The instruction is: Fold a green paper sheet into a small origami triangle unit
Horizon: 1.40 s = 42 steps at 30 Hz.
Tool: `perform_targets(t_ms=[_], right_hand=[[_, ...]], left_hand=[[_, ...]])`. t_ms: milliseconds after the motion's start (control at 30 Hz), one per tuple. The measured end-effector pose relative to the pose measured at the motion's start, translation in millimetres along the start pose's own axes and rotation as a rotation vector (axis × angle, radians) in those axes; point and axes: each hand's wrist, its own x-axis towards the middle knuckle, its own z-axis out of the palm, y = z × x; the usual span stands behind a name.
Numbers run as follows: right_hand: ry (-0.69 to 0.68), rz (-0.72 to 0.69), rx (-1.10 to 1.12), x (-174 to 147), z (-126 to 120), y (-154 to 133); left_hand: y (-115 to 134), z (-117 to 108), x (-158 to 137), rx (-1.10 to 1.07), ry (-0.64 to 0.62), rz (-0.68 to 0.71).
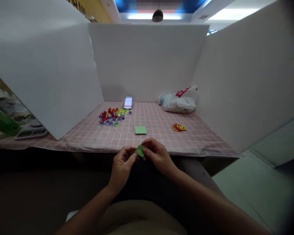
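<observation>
A small piece of green paper (pixel 139 150) is pinched between my two hands, just in front of the table's near edge. My left hand (pixel 122 164) grips its left side with thumb and fingers. On the other side, my right hand (pixel 159 156) holds it between thumb and forefinger. Straight ahead on the table lies a stack of light green square paper (pixel 140 130). Further left is a pile of small folded paper pieces (pixel 111 117) in red, orange, yellow, purple and green.
Pink checked cloth covers the table (pixel 156 119). A phone (pixel 128 102) stands at the back. Red and yellow cutouts (pixel 178 127) lie right of the paper stack, with a white plastic bag (pixel 180 101) behind. White panels (pixel 149 62) enclose three sides. A scale (pixel 31 133) sits far left.
</observation>
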Motion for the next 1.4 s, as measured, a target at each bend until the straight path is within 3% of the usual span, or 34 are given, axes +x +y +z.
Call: perform_targets(t_ms=[267,533,833,1033,1400], right_hand=[[0.015,0.008,0.010,-8.7,4.9,9.0],[-0.002,-0.043,-0.132,-16.9,13.4,15.6],[-0.084,0.163,0.076,-14.6,12.2,2.6],[-0.096,0.262,0.148,-23.2,7.6,-3.3],[-0.055,0.222,-0.048,-32.5,2.3,0.3]], left_hand=[[-9.0,-5.1,-11.0,-0.012,-0.092,-0.031],[-12.5,-6.5,-13.6,0.048,0.002,-0.061],[-10.5,-13.2,-16.0,0.003,0.025,-0.121],[-9.9,-16.3,-19.3,-0.015,-0.045,-0.178],[-18.3,-4.1,-24.4,-0.023,-0.054,-0.265]])
